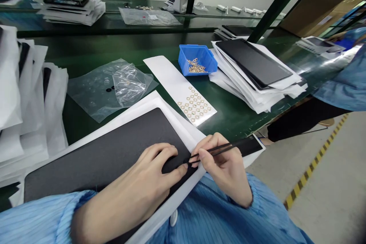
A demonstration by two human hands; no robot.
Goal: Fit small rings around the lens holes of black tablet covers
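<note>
A dark flat panel [114, 145] lies on white sheets in front of me. My left hand [156, 171] rests on the panel near its right corner, fingers bent and apart, thumb and fingertips on the surface. My right hand [224, 164] pinches black tweezers [217, 149], whose tips point left and meet the panel's corner beside my left thumb. A small dark round piece [186, 161] appears at the tweezer tips, partly hidden. Beyond the panel lies a white strip [167, 72] with rows of small tan rings [197, 105].
A blue bin [210, 65] holds more rings. Clear plastic bags [97, 84] lie left of the strip. Wrapped panels [31, 103] stand at left; a stack of panels [254, 61] sits at right. A person in blue [343, 80] stands at the right edge.
</note>
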